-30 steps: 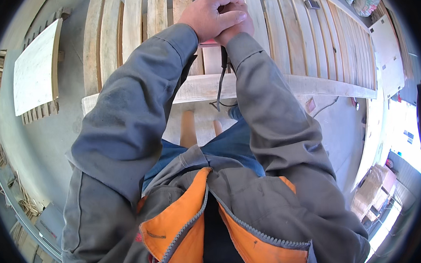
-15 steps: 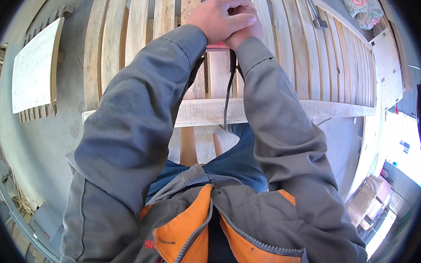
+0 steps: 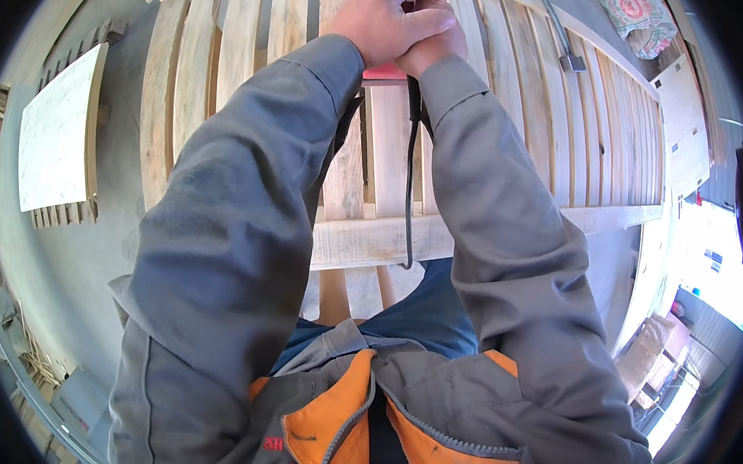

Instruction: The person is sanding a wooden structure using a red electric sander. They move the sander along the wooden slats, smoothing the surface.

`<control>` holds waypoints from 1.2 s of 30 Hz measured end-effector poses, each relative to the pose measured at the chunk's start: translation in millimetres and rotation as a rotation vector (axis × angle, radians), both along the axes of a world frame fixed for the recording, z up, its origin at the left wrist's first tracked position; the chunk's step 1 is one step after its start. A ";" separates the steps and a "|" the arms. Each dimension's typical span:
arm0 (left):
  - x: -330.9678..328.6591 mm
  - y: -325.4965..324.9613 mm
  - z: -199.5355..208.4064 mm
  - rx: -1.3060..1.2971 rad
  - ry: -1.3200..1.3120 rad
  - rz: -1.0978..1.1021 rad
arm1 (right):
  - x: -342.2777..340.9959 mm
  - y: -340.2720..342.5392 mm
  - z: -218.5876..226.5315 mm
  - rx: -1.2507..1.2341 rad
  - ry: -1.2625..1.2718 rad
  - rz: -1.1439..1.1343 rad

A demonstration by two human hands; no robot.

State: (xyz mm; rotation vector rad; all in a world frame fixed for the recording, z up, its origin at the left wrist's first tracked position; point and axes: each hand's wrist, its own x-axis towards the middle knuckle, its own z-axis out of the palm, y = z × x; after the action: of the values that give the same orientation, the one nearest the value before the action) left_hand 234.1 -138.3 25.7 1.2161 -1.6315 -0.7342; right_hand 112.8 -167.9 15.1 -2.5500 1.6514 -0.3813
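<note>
My two hands are together on a red corded power tool (image 3: 387, 71) resting over the slats of a wooden frame (image 3: 347, 166). My left hand (image 3: 381, 21) is closed over its top, the thumb and fingers lapping across my right hand. My right hand (image 3: 433, 51) is closed beside it on the right. Most of the tool is hidden beneath the hands; only a red edge shows, so its exact kind cannot be made out. A black cord (image 3: 408, 171) runs from it toward me and hangs over the frame's front rail (image 3: 372, 242).
A metal bar with a small dark block (image 3: 574, 63) lies across the slats at right. White board (image 3: 62, 130) rests on pallets at far left. A printed sack (image 3: 639, 12) is at the far right, and cardboard boxes (image 3: 649, 356) sit at lower right.
Both hands and the tool have moved a little farther from the front rail, which now appears lower in the picture. The grip looks the same.
</note>
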 end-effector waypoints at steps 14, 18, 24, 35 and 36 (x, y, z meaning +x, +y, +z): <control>24.2 -77.1 -4.4 -0.164 0.014 -0.009 | 24.6 -62.8 10.4 0.024 -0.006 -0.011; 31.5 -97.5 -8.2 -0.147 -0.011 0.007 | 39.4 -87.2 6.7 -0.013 0.041 0.014; 38.5 -130.9 -4.8 -0.163 -0.038 -0.032 | 31.9 -144.3 -26.0 -0.129 -0.041 0.212; 39.8 -162.2 -4.3 0.183 0.087 0.016 | 47.0 -158.6 -16.9 0.029 -0.113 -0.047; 34.8 -160.0 -4.5 0.163 0.079 0.013 | 38.7 -168.5 -31.1 0.004 -0.091 -0.045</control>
State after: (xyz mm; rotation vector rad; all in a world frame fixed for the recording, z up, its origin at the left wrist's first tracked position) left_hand 268.9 -298.4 21.2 1.2948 -1.5213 -0.9093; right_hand 151.4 -336.3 -15.9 -2.4566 1.6782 -0.4887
